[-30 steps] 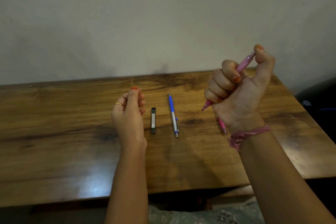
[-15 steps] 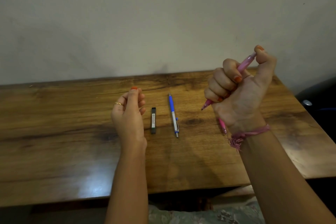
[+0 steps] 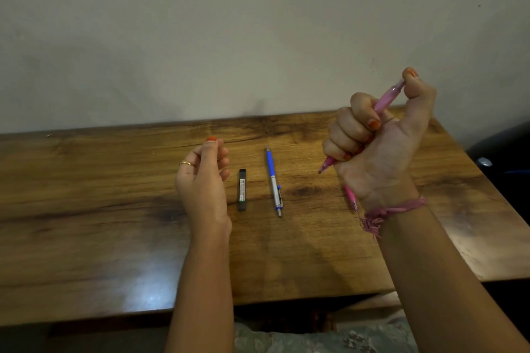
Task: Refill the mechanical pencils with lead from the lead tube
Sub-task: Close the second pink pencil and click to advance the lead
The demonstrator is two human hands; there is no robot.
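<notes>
**Little has changed: pink pencil gripped in the raised right fist, thumb on its cap**

Left hand point(image 3: 204, 178) hovers above the wooden table point(image 3: 86, 209), upright, thumb pressed against the bent fingertips as if pinching something; whether anything thin lies between them cannot be told. A gold ring point(image 3: 186, 163) sits on one finger. Its pose and place match the frames from half a second and one second ago.

Just right of that hand the dark lead tube point(image 3: 242, 190) lies flat on the table, lengthwise away from the person, untouched. Beside it, a little apart, lies the blue-and-silver mechanical pencil point(image 3: 274, 180), blue grip end pointing to the wall. Neither has moved.

Further right, a second pink pencil point(image 3: 350, 197) lies on the table, mostly hidden behind the right wrist.

Right hand point(image 3: 378, 146) is raised over the table's right part, four fingers curled in a fist round the pink mechanical pencil point(image 3: 385, 99); its tip sticks out below the little finger, pointing down-left, and the thumb is bent over the top end, touching the cap. Compared with the earlier frames the grip is the same; the thumb sits slightly more folded onto the cap. A pink thread bracelet point(image 3: 393, 210) circles the wrist.
</notes>
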